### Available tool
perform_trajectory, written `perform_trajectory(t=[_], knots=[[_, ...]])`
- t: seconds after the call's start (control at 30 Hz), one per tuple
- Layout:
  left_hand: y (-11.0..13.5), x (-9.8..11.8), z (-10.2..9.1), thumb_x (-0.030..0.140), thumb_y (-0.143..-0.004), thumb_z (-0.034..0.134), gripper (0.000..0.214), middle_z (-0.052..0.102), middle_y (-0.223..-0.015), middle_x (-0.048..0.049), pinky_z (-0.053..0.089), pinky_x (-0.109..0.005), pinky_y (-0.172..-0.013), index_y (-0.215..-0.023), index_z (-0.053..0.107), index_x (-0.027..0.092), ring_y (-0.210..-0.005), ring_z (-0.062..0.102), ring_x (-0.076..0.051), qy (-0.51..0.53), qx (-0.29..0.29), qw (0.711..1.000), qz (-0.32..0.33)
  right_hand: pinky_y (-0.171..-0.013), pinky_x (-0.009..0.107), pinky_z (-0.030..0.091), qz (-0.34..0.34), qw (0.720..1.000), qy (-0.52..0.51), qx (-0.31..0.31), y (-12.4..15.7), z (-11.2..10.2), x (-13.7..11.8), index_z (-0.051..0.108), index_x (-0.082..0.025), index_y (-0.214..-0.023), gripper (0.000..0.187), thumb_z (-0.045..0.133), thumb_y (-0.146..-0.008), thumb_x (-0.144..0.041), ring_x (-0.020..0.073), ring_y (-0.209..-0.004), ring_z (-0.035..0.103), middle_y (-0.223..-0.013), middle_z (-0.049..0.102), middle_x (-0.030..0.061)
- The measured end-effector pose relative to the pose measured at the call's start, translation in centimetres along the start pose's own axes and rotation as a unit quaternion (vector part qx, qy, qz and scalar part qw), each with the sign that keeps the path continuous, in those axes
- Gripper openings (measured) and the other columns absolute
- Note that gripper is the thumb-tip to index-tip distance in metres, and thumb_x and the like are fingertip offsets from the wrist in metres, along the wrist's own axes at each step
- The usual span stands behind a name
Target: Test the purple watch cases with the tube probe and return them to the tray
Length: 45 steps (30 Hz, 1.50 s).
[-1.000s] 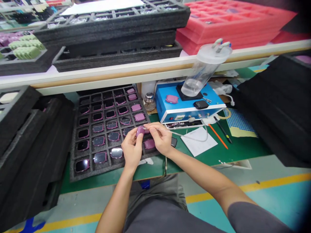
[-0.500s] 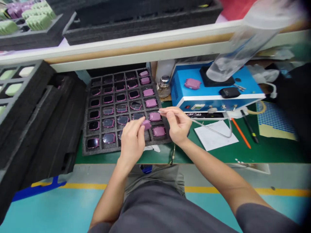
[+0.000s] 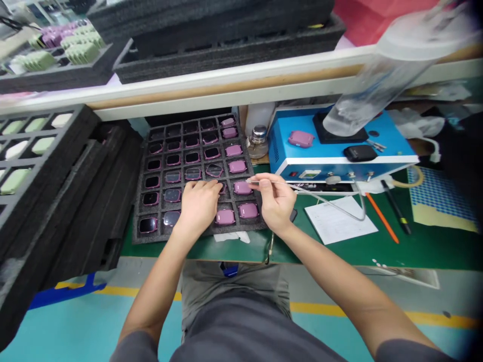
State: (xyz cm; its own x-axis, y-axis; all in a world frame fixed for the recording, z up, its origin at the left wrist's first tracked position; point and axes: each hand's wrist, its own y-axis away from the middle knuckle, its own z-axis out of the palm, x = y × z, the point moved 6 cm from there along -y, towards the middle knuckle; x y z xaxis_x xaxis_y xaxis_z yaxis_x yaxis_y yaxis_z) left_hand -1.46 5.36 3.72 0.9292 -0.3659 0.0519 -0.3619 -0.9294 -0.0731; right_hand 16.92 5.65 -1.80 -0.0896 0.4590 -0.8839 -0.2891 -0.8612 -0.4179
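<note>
A black foam tray (image 3: 151,236) on the green bench holds several purple watch cases in its cells, some face up, some back up. My left hand (image 3: 198,203) lies on the tray, fingers curled down onto a purple watch case (image 3: 223,188) that is mostly hidden beneath them. My right hand (image 3: 277,198) hovers just right of it, pinching a thin metal nozzle (image 3: 252,182) whose clear hose (image 3: 332,206) runs to the blue box (image 3: 324,156). Another purple case (image 3: 225,217) sits back up in the bottom row between my hands.
A clear bottle (image 3: 377,85) leans over the blue box, which also carries a purple case (image 3: 301,138) and a black case (image 3: 356,153). White paper (image 3: 339,221), an orange pen (image 3: 381,216) and a small glass bottle (image 3: 257,141) are nearby. Stacked black foam trays (image 3: 56,201) stand left; a shelf (image 3: 226,85) overhangs.
My left hand has set the purple case it held into the bottom row and moved onto a cell one row up. My right hand with the nozzle stayed nearly still.
</note>
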Motion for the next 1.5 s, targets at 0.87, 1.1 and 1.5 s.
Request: perform_trajectory(t=[0.87,1.1,1.5], knots=[[0.8,1.4,4.4,0.025,-0.078,0.081,0.027,0.082,-0.090,-0.0067,0.063,-0.022,-0.070,-0.102,0.075,0.015,-0.076,0.077,-0.015,0.625,0.173,0.731,-0.211,-0.096,0.045,0.067,-0.070,0.990,0.074,-0.096,0.6,1.2,-1.9,0.074,-0.026,-0.104,0.019,0.056,-0.107,-0.033,0.0246,-0.107,0.080,-0.104,0.081,0.0075],[0.7,1.4,4.4,0.024,-0.080,0.079,0.024,0.082,-0.091,-0.0061,0.063,-0.022,-0.068,-0.103,0.075,0.016,-0.075,0.078,-0.015,0.616,0.172,0.741,-0.206,-0.094,0.045,0.068,-0.065,0.991,0.079,-0.091,0.6,1.2,-1.7,0.073,-0.026,-0.102,0.019,0.056,-0.107,-0.034,0.0248,-0.106,0.080,-0.102,0.081,0.0074],[0.7,1.5,4.6,0.025,-0.080,0.080,0.024,0.082,-0.091,-0.0056,0.061,-0.022,-0.066,-0.102,0.074,0.017,-0.073,0.077,-0.015,0.611,0.173,0.746,-0.202,-0.094,0.047,0.068,-0.054,0.992,0.070,-0.091,0.7,1.1,-1.1,0.073,-0.026,-0.103,0.018,0.057,-0.107,-0.035,0.0259,-0.108,0.080,-0.103,0.080,0.0071]])
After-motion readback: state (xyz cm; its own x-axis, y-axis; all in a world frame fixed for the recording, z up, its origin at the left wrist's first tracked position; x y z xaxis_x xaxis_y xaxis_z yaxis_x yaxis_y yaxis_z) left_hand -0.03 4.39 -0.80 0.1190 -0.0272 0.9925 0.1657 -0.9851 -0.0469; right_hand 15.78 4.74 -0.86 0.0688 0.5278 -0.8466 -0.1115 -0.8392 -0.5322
